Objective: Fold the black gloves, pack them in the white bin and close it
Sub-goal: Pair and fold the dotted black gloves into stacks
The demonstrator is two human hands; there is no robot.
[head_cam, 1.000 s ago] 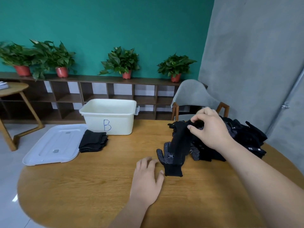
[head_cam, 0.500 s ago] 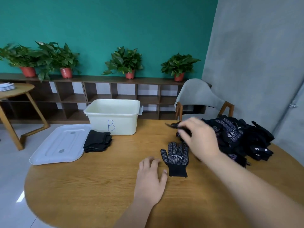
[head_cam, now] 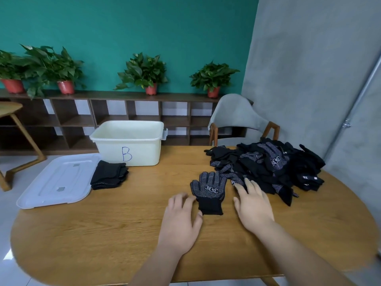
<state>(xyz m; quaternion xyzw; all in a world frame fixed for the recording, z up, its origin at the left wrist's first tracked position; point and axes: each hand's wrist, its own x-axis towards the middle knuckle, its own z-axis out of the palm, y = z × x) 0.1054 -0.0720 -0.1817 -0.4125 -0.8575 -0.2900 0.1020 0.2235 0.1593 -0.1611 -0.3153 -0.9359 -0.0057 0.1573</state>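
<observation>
Left hand [head_cam: 181, 220] and right hand [head_cam: 254, 205] sit flat and open either side of a spread glove [head_cam: 209, 189], maybe touching it, so folding's next I'd guess.

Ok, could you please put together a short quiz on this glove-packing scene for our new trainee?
1. True or false: the lid is closed onto the white bin.
2. Where is the folded gloves stack? A) inside the bin B) on the table, in front of the bin C) behind the bin
3. What lies flat between the left hand and the right hand?
Key: 1 false, the lid lies on the table, left of the open bin. 2 B. 3 a single black glove, dotted side up.
</observation>
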